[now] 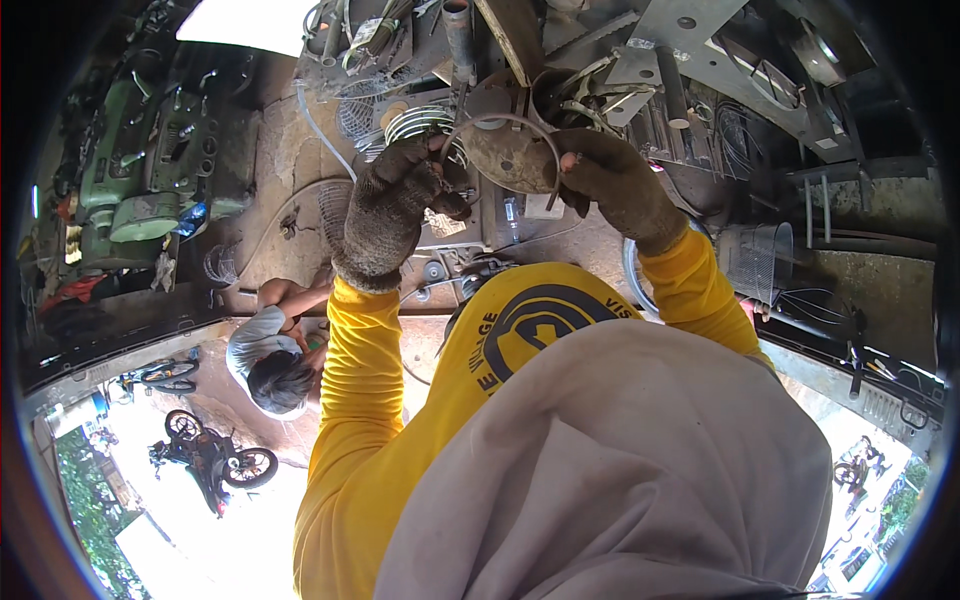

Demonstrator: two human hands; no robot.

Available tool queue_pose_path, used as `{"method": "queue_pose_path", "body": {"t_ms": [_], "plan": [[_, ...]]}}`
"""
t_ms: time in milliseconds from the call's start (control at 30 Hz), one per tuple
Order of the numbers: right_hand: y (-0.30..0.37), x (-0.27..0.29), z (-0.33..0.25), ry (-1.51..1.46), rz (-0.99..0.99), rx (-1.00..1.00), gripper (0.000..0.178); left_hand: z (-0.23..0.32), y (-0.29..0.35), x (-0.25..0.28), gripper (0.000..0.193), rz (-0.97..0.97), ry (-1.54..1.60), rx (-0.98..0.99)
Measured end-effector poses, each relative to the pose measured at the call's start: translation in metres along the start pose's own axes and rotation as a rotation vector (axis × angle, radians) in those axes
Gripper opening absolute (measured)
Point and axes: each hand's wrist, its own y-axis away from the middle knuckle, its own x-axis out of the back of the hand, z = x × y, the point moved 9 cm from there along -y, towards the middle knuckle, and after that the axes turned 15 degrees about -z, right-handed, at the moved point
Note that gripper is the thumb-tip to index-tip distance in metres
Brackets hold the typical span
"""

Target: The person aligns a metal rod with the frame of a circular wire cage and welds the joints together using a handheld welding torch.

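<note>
A thin, rusty metal ring or curved rod (512, 117) is held up between my two gloved hands, its arc bowed away from me. My left hand (392, 205), in a dark knitted work glove, pinches its left end with fingertips closed. At the other end, the thumb and fingers of my right hand (618, 188) close on the rod, which pokes out a little below them. Beyond the arc is a flat, roundish metal plate (505, 162) with small holes. Several stacked wire rings (418, 122) stand behind my left hand.
A cluttered workbench (400, 75) carries an upright pipe (459, 40) and scrap metal. Green machinery (150, 160) stands at left. A person (275, 355) crouches beside my left arm, with a motorcycle (215, 460) behind. Steel beams (740, 75) and a wire-mesh cylinder (755, 262) are at right.
</note>
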Motion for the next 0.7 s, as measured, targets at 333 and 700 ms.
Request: {"method": "queue_pose_path", "body": {"t_ms": [333, 700], "plan": [[-0.020, -0.032, 0.052, 0.092, -0.070, -0.274, 0.027, -0.020, -0.017, 0.030, 0.034, -0.019, -0.055, 0.127], [-0.017, -0.025, 0.137, -0.361, 0.376, -0.287, 0.022, -0.129, 0.038, 0.046, 0.053, 0.121, 0.028, 0.238]]}}
